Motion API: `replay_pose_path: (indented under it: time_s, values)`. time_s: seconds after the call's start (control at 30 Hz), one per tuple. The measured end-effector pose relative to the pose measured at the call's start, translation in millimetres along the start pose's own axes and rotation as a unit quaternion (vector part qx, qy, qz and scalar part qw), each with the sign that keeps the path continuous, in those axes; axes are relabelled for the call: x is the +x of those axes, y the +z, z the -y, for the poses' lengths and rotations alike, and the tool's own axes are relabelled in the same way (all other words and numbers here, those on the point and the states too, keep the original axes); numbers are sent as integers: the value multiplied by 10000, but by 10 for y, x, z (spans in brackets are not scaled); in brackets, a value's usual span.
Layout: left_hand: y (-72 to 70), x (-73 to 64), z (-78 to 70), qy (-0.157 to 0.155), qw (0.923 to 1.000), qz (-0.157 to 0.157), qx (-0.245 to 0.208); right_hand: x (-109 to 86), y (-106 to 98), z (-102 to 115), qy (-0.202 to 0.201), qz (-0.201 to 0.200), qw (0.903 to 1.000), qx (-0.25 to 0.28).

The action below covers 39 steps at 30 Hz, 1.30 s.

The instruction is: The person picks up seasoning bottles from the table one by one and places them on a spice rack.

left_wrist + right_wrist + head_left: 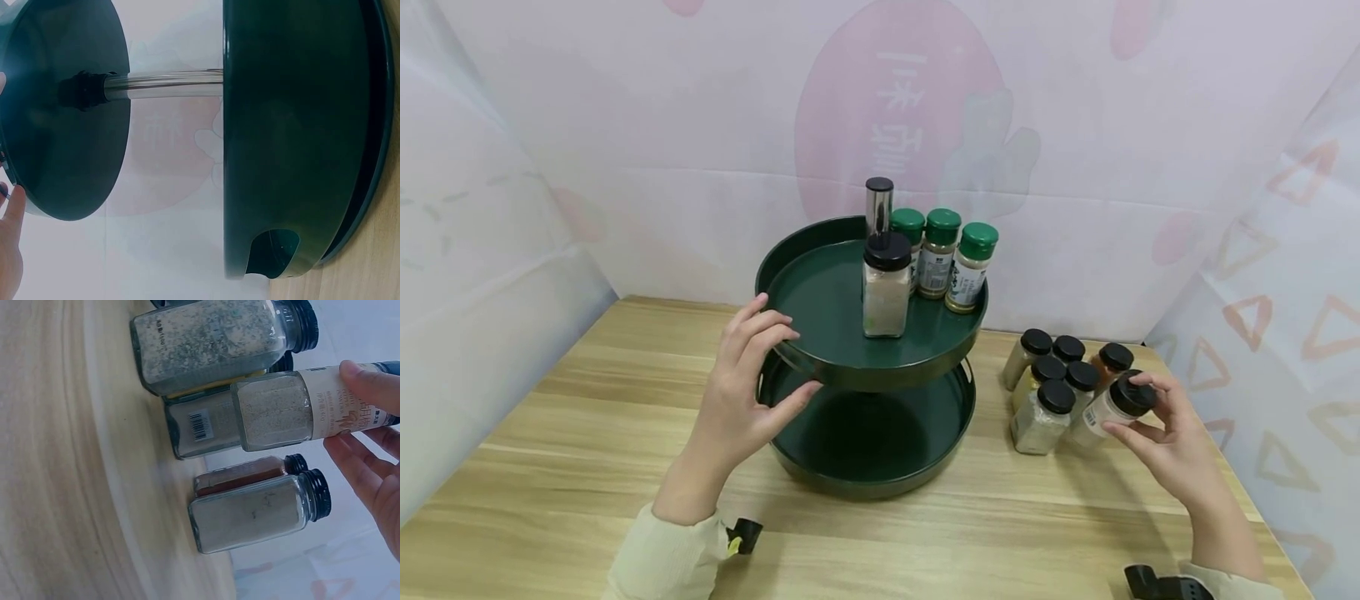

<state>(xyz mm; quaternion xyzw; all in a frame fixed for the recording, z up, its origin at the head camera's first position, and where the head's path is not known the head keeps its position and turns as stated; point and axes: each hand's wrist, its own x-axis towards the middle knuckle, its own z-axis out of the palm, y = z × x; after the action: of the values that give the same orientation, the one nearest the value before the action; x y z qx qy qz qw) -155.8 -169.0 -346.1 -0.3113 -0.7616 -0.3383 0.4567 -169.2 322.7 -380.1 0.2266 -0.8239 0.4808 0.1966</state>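
My left hand (741, 387) grips the left rim of the upper tier of a dark green two-tier turntable tray (880, 377), thumb below the edge and fingers over it. The left wrist view shows the thumb (14, 219) against that tier's edge. At the right, my right hand (1172, 442) holds a glass spice jar (1097, 415) with a black lid and pale contents. In the right wrist view this jar (275, 412) is tilted and raised off the table, thumb and fingers around its label. Several other black-lidded jars (1043, 421) stand close beside it.
On the upper tier stand a square black-lidded jar (885, 300), several green-capped bottles (967, 279) and the clear central post (879, 208). The lower tier (868, 487) rests on the wooden table (587, 433). Printed cloth walls (700, 125) enclose the back and sides.
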Motion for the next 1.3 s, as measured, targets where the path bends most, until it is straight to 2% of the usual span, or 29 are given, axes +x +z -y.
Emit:
replay_pose_path:
  time_s: [0.3, 0.57, 0.77, 1.1, 1.3]
  values:
    - [9, -1, 8, 115, 9999, -59, -6, 77, -27, 53, -423, -49, 9988, 253]
    - [-1, 11, 1, 74, 10000, -27, -39, 206, -39, 173, -821, -39, 9952, 536]
    - [1, 12, -4, 25, 10000, -22, -85, 308, -60, 282, -760, -178, 9969, 120]
    - [-3, 19, -5, -23, 10000, -12, -47, 491, -101, 445, -1059, -287, 9935, 291]
    - [-2, 3, -7, -16, 10000, -5, -35, 589, -56, 618, -953, -329, 9948, -110]
